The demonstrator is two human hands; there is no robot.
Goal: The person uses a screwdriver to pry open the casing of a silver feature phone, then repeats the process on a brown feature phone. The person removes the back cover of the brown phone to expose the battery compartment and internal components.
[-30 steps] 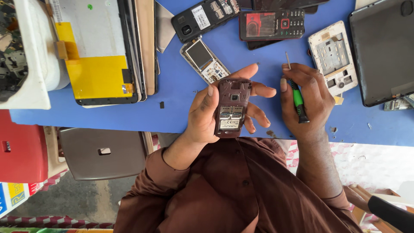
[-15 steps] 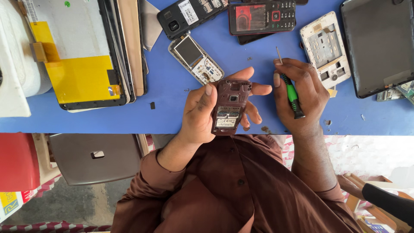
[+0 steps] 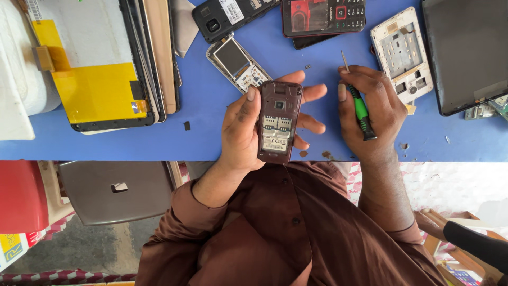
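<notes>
Above the blue table (image 3: pixel 211 127), the left hand (image 3: pixel 248 127) pinches the opened maroon phone (image 3: pixel 278 122) between thumb and spread fingers, while the right hand (image 3: pixel 370 114), just beside it, curls closed around a green-handled screwdriver (image 3: pixel 360 108).

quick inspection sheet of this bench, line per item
surface: blue table, small specks and bits on it
job's things: dark red phone, back cover off, insides showing; green-handled screwdriver
clutter: opened grey phone, black phone, red-screen phone, white phone frame, dark tablet, stacked panels with yellow film
grips: left hand holds the dark red phone; right hand holds the screwdriver, tip off the phone
cables: nothing seen
surroundings: grey stool, red container
</notes>
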